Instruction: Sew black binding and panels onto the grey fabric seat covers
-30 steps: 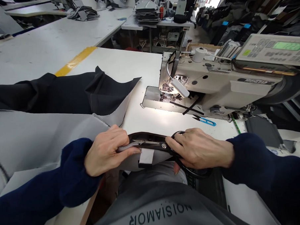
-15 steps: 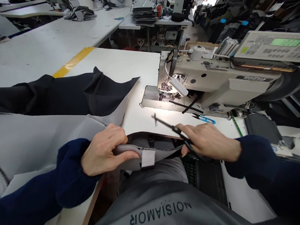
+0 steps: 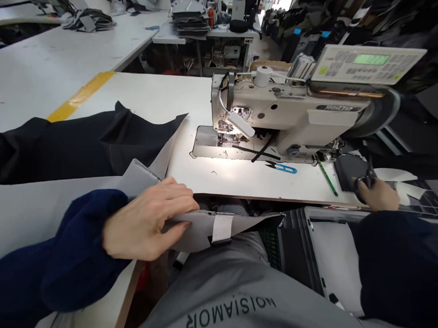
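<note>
My left hand [image 3: 151, 220] is closed on the edge of a large grey-backed black fabric piece [image 3: 193, 230], with the thumb in front and the fingers behind. A white tab [image 3: 222, 227] sits on that edge, right of my fingers. The rest of the fabric spreads over the table to the left, its black side [image 3: 66, 146] showing at the back. Far to the right, my right hand [image 3: 379, 194] is closed round the handles of dark scissors [image 3: 368, 179], blades pointing away, over the right end of the table.
A sewing machine [image 3: 296, 110] with a control panel [image 3: 369, 63] stands ahead. Before it lie blue thread snips [image 3: 281, 167], black strips [image 3: 256, 151] and a green pencil-like stick [image 3: 326, 176]. Dark panels [image 3: 295, 243] are stacked below the table's front edge. Yellow tape [image 3: 81, 96] crosses the table.
My right hand has left the fabric edge and carried the scissors far to the right. The left hand keeps its hold on the fabric. The view has turned somewhat to the right.
</note>
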Tool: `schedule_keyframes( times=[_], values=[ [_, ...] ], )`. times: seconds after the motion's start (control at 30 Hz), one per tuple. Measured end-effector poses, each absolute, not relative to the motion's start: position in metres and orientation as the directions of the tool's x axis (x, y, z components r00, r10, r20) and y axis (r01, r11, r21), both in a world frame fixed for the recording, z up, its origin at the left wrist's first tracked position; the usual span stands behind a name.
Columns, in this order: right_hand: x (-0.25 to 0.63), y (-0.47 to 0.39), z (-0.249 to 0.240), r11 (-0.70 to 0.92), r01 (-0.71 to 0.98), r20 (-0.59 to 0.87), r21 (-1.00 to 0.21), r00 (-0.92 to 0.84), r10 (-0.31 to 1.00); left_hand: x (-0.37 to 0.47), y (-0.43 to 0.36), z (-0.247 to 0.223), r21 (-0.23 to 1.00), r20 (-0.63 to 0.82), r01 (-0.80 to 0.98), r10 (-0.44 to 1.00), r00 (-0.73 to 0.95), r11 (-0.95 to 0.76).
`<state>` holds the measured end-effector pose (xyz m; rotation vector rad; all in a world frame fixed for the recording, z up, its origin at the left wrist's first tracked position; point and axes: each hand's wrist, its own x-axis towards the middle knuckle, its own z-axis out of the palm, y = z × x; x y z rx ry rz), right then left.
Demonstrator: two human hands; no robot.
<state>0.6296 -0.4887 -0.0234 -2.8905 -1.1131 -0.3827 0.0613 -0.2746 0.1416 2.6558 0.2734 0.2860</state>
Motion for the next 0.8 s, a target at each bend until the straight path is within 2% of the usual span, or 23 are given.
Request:
schedule_keyframes(
  times=[0.1, 0.17, 0.23, 0.27, 0.3, 0.37, 0.47, 0.53, 0.6, 0.63, 0.7, 0.8],
  values=[
    [0.601, -0.453, 0.01, -0.58, 0.812, 0.214, 0.067, 0.556, 0.803, 0.074, -0.269, 0.16, 0.39, 0.201, 0.081, 0.17, 0.965, -0.917],
    [0.547, -0.423, 0.048, -0.299, 0.954, 0.277, -0.038, 0.297, 0.914, 0.082, -0.266, 0.173, 0.323, 0.247, 0.026, 0.111, 0.963, -0.946],
    [0.479, -0.397, 0.091, 0.073, 0.968, 0.26, -0.239, -0.009, 0.966, 0.088, -0.265, 0.185, 0.24, 0.272, -0.025, 0.042, 0.961, -0.97],
    [0.445, -0.387, 0.112, 0.288, 0.904, 0.242, -0.317, -0.216, 0.946, 0.089, -0.263, 0.191, 0.184, 0.276, -0.046, 0.007, 0.961, -0.982],
    [0.414, -0.379, 0.131, 0.435, 0.845, 0.225, -0.31, -0.38, 0.897, 0.088, -0.262, 0.196, 0.11, 0.281, -0.061, -0.027, 0.959, -0.992],
    [0.362, -0.371, 0.161, 0.588, 0.782, 0.223, -0.207, -0.548, 0.806, 0.082, -0.254, 0.205, -0.088, 0.301, -0.059, -0.083, 0.95, -0.994],
    [0.301, -0.376, 0.186, 0.618, 0.786, 0.41, 0.02, -0.57, 0.712, 0.057, -0.236, 0.215, -0.358, 0.448, 0.081, -0.095, 0.889, -0.93],
    [0.263, -0.382, 0.19, 0.6, 0.783, 0.578, 0.162, -0.568, 0.586, 0.035, -0.224, 0.216, -0.438, 0.594, 0.21, -0.106, 0.797, -0.874],
    [0.226, -0.386, 0.188, 0.597, 0.731, 0.634, 0.331, -0.641, 0.433, 0.013, -0.216, 0.21, -0.456, 0.728, 0.331, -0.133, 0.672, -0.826],
    [0.208, -0.385, 0.185, 0.586, 0.7, 0.632, 0.408, -0.68, 0.371, 0.004, -0.214, 0.205, -0.436, 0.79, 0.405, -0.126, 0.599, -0.804],
    [0.177, -0.38, 0.179, 0.563, 0.666, 0.6, 0.49, -0.726, 0.337, -0.01, -0.213, 0.193, -0.318, 0.903, 0.567, -0.06, 0.426, -0.76],
    [0.144, -0.369, 0.171, 0.56, 0.673, 0.572, 0.483, -0.727, 0.379, -0.018, -0.215, 0.175, -0.08, 0.984, 0.694, 0.056, 0.17, -0.715]
  ],
)
